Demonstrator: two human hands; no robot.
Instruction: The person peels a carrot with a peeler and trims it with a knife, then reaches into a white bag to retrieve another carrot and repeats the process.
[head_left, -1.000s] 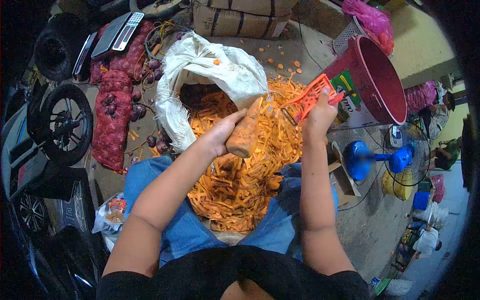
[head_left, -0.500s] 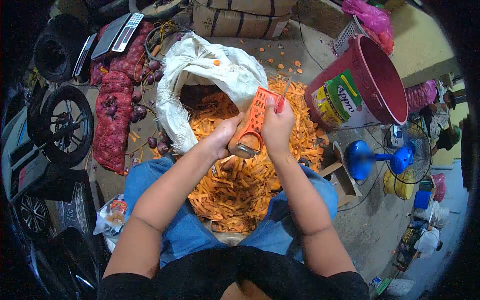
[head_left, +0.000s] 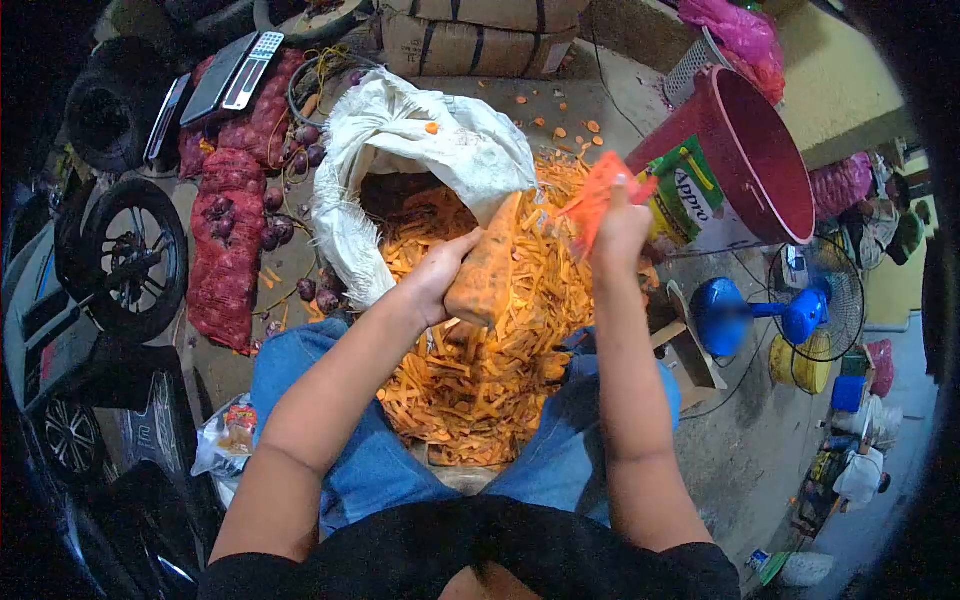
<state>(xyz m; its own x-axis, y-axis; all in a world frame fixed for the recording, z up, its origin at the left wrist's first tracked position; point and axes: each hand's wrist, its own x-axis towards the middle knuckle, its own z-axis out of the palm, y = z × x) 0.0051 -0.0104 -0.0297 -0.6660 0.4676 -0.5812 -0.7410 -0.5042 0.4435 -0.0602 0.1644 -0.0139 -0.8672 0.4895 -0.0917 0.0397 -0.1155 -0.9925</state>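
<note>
My left hand (head_left: 445,277) is closed around the side of a thick carrot (head_left: 484,275), tilted over the pile, with dark patches on its skin. Up and to the right, away from the carrot, my right hand (head_left: 618,235) grips an orange plastic peeler (head_left: 600,195), smeared by motion. A red piece, perhaps a knife handle, shows beside that hand, but I cannot make it out clearly. Below both hands, between my knees, lies a heap of orange peelings (head_left: 460,390). An open white woven sack (head_left: 430,125) rests just beyond the heap, its inside dark.
A tilted red bucket (head_left: 765,150) stands at the right, near a blue fan (head_left: 720,315) and a cardboard box (head_left: 690,365). Net bags of red onions (head_left: 235,275) and a scale (head_left: 235,75) lie left. A motorbike wheel (head_left: 130,250) is further left.
My right hand has swung the peeler off the carrot, up and to the right. The carrot stays in my left hand, its side now uncovered.
</note>
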